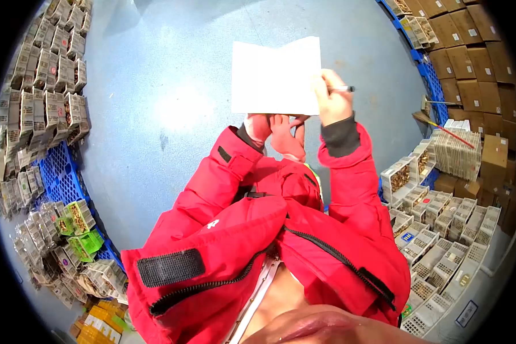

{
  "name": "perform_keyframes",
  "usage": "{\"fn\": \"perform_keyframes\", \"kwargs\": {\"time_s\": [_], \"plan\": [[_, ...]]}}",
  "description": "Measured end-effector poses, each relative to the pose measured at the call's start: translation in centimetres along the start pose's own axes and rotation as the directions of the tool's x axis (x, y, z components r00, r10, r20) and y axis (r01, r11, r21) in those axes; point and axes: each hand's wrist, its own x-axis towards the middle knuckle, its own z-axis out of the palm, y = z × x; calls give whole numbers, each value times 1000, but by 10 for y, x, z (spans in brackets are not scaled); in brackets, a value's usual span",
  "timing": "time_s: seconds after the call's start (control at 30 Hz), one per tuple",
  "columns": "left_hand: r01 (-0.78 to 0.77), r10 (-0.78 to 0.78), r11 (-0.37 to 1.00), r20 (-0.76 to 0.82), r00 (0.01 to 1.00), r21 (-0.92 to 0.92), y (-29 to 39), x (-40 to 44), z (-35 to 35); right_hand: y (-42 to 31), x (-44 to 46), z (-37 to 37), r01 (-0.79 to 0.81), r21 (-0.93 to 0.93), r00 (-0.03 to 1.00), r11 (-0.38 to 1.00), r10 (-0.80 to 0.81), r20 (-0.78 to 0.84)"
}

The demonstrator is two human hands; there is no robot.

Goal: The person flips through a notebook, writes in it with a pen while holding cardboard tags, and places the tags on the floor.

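Paper (276,77), white and creased near its middle, stands out in front of you, between your two hands. Your left hand (258,128) grips it at the lower edge, though the sheet stands in the way and hides most of those fingers. Your right hand (333,100) is closed around a dark-tipped pen (342,89) at the paper's right edge; you cannot tell whether the tip touches the page. Just right of your left hand, a pink shape (288,140) is too unclear to name.

Blue floor (166,63) spreads around and beyond both hands. Well out past your left hand, white baskets (31,114) are stacked beside a blue pallet (63,175), with green baskets (86,245) nearer your body. Well out past your right hand, a red-handled broom (456,137) leans across a stack of flattened-looking crates (456,157), cardboard boxes (470,60) rise behind, and filled baskets (399,178) sit closer to your right sleeve (350,178).
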Motion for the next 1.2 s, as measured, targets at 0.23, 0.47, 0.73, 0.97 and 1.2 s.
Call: {"fn": "perform_keyframes", "kwargs": {"time_s": [0.23, 0.47, 0.73, 0.97, 1.2], "plan": [[-38, 36, 991, -21, 999, -127, 46, -13, -23, 34, 3, -7, -197, 534, 980, 822, 173, 95], [312, -319, 947, 118, 940, 80, 90, -50, -12, 36, -18, 6, -220, 578, 975, 786, 202, 96], [590, -586, 806, -222, 779, -57, 125, -67, 23, 42, -41, 24, -122, 487, 992, 865, 92, 84], [373, -388, 921, -160, 908, -115, 91, -75, -10, 28, -41, 46, -257, 516, 966, 817, 199, 166], [343, -353, 935, -279, 893, -85, 76, -86, -32, 30, -46, 42, -167, 447, 985, 879, 172, 31]]}}
